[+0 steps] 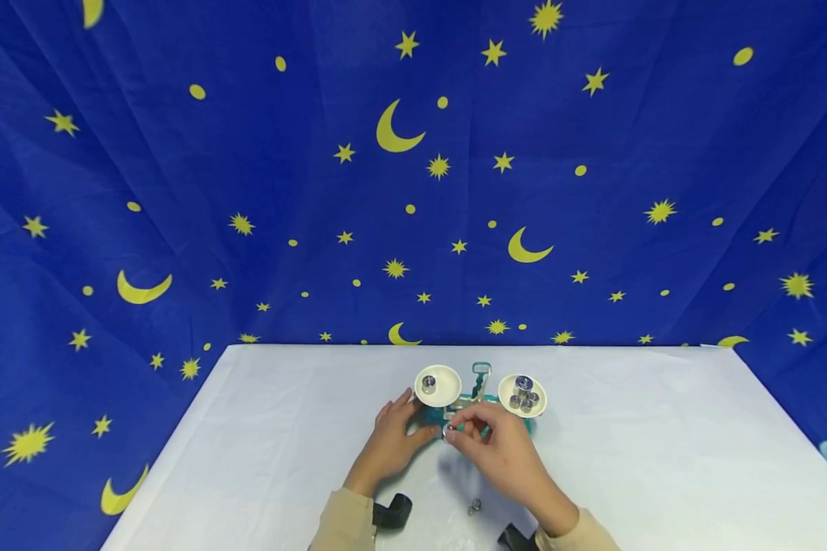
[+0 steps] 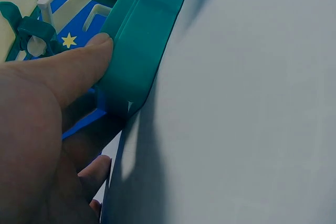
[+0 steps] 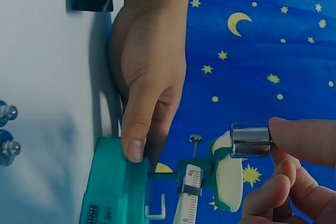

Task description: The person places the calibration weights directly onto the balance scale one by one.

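A green student balance with two white pans stands on the table. My left hand grips the left end of its base, thumb on the near side and fingers behind. Between thumb and fingertips, my right hand pinches a shiny cylindrical metal weight. This weight is held in front of the balance, below the left pan in the head view. One metal weight sits in the left pan. Several metal weights stand in the right pan. The graduated beam shows in the right wrist view.
Small knobbed metal weights lie on the white tabletop, close to the right forearm. Black wrist mounts are on both wrists. Behind the table hangs a blue cloth with yellow stars and moons.
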A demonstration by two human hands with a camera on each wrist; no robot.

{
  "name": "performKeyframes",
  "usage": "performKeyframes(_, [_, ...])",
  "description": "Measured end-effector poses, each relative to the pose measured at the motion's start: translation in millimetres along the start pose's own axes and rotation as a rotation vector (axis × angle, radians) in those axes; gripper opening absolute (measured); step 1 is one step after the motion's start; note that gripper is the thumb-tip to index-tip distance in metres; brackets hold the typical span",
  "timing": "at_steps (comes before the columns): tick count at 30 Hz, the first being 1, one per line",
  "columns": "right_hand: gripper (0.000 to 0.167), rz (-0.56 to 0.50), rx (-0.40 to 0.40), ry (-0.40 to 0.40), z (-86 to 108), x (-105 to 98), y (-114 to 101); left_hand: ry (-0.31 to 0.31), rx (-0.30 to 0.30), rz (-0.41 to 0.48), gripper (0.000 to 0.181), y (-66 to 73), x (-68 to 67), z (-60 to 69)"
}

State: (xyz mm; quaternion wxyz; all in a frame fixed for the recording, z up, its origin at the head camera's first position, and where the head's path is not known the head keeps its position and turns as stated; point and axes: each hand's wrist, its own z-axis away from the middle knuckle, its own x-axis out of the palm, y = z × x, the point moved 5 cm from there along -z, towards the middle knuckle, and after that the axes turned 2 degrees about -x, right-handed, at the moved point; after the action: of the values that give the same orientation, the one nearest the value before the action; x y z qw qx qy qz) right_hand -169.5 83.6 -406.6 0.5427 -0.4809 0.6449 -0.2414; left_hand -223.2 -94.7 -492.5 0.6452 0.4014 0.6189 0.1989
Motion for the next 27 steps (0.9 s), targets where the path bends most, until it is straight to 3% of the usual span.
performKeyframes(9, [0.01, -0.02, 0.054, 0.015, -5.5, 2.0, -1.4, -0.007, 0.001, -0.005, 0.064, 1.1, -0.2, -0.7])
performKeyframes(18, [0.012, -0.002, 0.023, 0.073, -11.8, 2.9, -6.8, -0.005, 0.004, -0.016, 0.064, 1.8, 0.8, -2.0])
performKeyframes(27, [0.013, -0.061, 0.017, 0.107, -15.8, 6.1, -9.2, 0.0, 0.007, -0.019, 0.062, 0.8, 0.6, -0.2])
